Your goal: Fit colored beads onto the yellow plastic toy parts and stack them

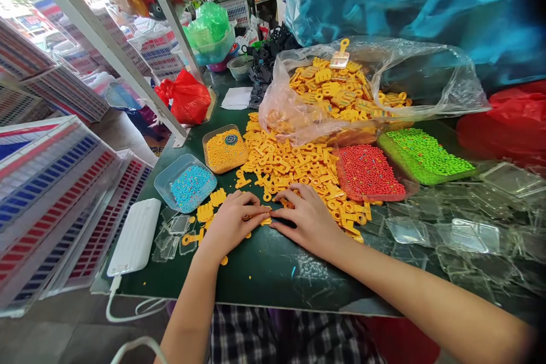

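Over the front of the green table, my left hand pinches a small yellow plastic piece between thumb and fingers. My right hand is at the piece's right side, its thumb and fingers apart; whether it touches the piece I cannot tell. Just beyond both hands spreads a heap of yellow plastic parts with ring ends. Several yellow comb-like pieces lie left of my left hand, beside thin clear plastic squares.
Trays of blue beads, yellow beads, red beads and green beads flank the heap. Behind stands an open clear bag of yellow parts. Clear plastic cases cover the right side. A white power bank lies at the left edge.
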`<state>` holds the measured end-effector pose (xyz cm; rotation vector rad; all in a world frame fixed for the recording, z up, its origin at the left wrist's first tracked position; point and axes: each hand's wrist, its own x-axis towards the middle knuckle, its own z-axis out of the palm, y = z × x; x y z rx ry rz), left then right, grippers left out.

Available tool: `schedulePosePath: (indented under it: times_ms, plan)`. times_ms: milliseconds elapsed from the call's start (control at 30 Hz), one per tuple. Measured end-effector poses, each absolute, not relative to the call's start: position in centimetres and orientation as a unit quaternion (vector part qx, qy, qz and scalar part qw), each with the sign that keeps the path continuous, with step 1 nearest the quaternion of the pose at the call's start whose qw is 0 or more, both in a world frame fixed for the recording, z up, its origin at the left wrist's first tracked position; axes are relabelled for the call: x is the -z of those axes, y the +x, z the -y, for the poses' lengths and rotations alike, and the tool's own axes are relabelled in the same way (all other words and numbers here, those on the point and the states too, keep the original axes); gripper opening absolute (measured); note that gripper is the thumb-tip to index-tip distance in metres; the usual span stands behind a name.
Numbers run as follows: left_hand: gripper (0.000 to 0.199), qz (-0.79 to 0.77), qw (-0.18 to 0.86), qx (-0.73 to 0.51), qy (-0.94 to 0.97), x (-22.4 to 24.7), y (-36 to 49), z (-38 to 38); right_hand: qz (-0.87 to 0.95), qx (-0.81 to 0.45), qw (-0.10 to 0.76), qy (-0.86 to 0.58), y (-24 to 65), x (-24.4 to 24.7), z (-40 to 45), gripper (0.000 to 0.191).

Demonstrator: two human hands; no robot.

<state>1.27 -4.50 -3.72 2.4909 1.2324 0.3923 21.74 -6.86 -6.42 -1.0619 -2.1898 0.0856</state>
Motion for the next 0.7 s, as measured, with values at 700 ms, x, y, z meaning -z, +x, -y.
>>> schedulePosePath:
  times_ms: [700]
  plan:
    - [0.019,-0.461,0.203,-0.158,0.849,3.73,1.58,4.97,0.844,-0.071,0.322,-0.422,21.74,6.55,7.09,0.015]
